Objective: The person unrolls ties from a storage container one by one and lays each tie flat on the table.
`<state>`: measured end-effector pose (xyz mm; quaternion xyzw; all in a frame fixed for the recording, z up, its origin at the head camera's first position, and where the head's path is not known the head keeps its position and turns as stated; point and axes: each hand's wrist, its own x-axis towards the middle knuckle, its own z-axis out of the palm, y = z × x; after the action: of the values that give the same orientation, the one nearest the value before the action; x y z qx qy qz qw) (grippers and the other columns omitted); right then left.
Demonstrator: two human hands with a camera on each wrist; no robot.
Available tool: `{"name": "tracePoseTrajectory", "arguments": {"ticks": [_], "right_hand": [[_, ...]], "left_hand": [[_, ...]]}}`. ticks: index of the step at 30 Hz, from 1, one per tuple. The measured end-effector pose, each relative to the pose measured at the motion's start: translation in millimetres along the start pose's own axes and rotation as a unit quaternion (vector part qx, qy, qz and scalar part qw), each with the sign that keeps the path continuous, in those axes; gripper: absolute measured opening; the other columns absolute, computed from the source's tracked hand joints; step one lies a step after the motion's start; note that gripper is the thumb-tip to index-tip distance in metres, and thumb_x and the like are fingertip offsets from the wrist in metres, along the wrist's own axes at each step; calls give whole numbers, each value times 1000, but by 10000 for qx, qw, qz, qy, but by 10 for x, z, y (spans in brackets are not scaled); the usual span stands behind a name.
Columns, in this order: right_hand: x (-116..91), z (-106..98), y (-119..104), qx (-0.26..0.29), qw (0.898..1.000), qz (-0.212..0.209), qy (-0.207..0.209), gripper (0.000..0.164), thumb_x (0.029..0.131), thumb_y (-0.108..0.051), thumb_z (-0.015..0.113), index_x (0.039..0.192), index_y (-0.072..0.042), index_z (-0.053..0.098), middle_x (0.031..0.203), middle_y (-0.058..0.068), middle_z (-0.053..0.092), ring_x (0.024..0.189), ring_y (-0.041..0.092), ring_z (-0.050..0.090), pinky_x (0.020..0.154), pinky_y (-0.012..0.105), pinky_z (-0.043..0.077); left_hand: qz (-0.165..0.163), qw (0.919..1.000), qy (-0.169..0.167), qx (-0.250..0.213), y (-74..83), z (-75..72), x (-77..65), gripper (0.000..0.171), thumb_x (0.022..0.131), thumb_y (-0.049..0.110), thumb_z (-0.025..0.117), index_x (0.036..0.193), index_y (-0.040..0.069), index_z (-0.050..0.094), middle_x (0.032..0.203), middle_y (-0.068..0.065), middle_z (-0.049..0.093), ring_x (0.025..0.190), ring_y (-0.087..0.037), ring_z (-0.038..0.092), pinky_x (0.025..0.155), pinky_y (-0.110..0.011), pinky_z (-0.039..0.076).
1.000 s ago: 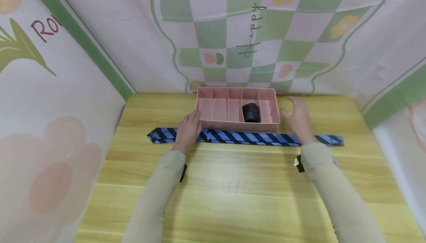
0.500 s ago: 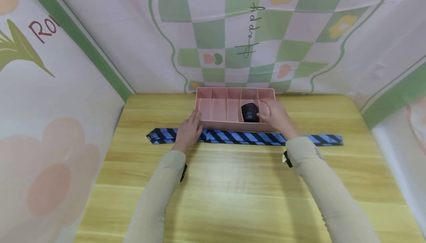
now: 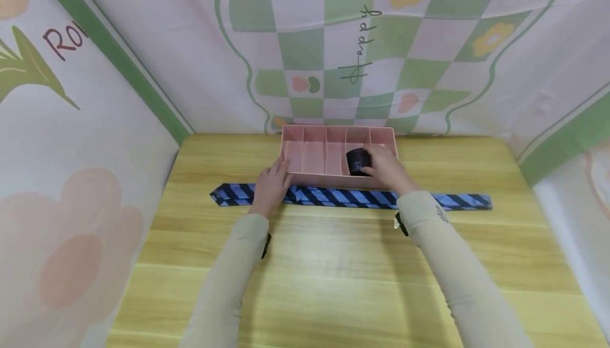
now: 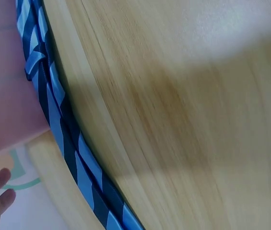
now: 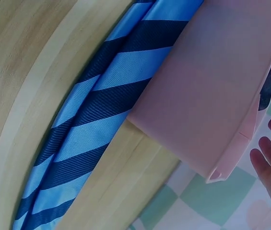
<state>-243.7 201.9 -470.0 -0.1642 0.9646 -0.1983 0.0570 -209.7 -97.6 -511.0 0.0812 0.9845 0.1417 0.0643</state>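
A pink divided box (image 3: 333, 179) stands at the back of the table. In its second compartment from the right sits a dark roll (image 3: 357, 163) with a small pale pattern, which looks like a rolled-up tie. My right hand (image 3: 387, 167) reaches over the box's right end and pinches this roll between thumb and fingers; the other fingers (image 5: 268, 152) spread loosely beside the box. My left hand (image 3: 270, 185) rests its fingertips on the box's left front corner. A blue and black striped tie (image 3: 352, 197), folded lengthwise, lies along the box's front, passing under both arms.
The wooden table (image 3: 329, 263) extends forward from the box. Behind the box hangs a printed cloth wall (image 3: 305, 46), with another decorated cloth wall (image 3: 105, 141) at the left. The box's other compartments, left of the roll, show bare pink floors.
My right hand has moved left from beside the box, over its right end, and taken hold of the dark roll. My left hand has stayed at the box's left corner.
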Motion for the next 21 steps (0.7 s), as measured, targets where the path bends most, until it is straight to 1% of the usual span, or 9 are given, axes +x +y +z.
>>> {"name": "tracePoseTrajectory", "arguments": {"ticks": [6,11,14,21], "right_hand": [[8,34,38,27,10000,76,-52,66,83,-9,72,138,9,41,143,29,42,135,44,36,116,56,28],[13,55,50,22,10000,70,-20,69,81,-10,74,138,10,40,144,29,40,136,44,35,117,56,26],[23,72,63,32,10000,67,2,69,81,-10,74,138,10,40,144,29,40,135,44,36,117,55,27],[48,87,112,-18,10000,-5,-96,70,82,-10,72,140,9,38,144,29,40,135,45,36,115,56,29]], "left_hand": [[-125,9994,302,66,39,28,32,50,103,39,36,149,20,32,156,-7,32,133,-37,42,116,-50,32],[-222,9991,353,115,54,49,47,51,102,38,38,149,19,32,155,-8,33,133,-37,43,116,-50,32],[-256,9989,403,33,60,55,50,51,102,37,40,149,18,32,155,-8,34,132,-37,43,116,-51,32],[-310,9975,513,-371,83,46,49,51,101,33,44,148,16,35,153,-10,37,132,-36,43,117,-49,31]]}}
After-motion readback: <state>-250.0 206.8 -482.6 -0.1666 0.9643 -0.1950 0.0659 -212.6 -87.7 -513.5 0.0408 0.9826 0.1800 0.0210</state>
